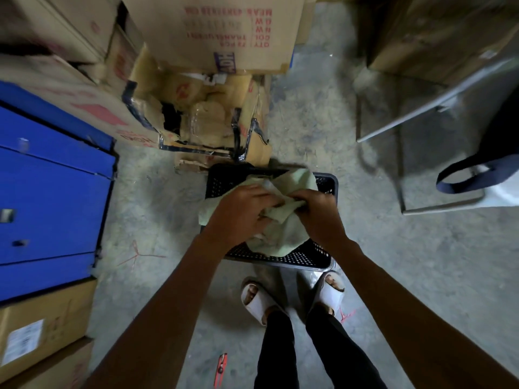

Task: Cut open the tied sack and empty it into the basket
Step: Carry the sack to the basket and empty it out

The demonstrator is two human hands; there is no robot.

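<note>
Two hands work together over a black basket (325, 189) that stands on the concrete floor (168, 206), just in front of the person's feet. At the far left there is a blue cabinet (50, 192) with cardboard boxes (202, 29) behind it and below it, and these are well apart from the work.

Coming toward the middle, the left hand (238, 213) lies on the near left part of a pale green sack (295, 181). Its fingers are curled and they grip the bunched cloth. The sack is above the basket, and most of its cloth hangs down inside the rim. The right hand (317, 214) is just beside the left one, and its fingers also pinch a fold of the same cloth, so both grips are closed on the sack.

Between the two hands the cloth is gathered into a ridge, which runs about left to right. Whether the mouth is already cut I cannot tell. My judgement is that the coming move is to pull the hands apart along this ridge, so the contents fall straight down into the basket.

A red cutter (221, 373) lies on the floor behind the left foot, near neither hand.
</note>
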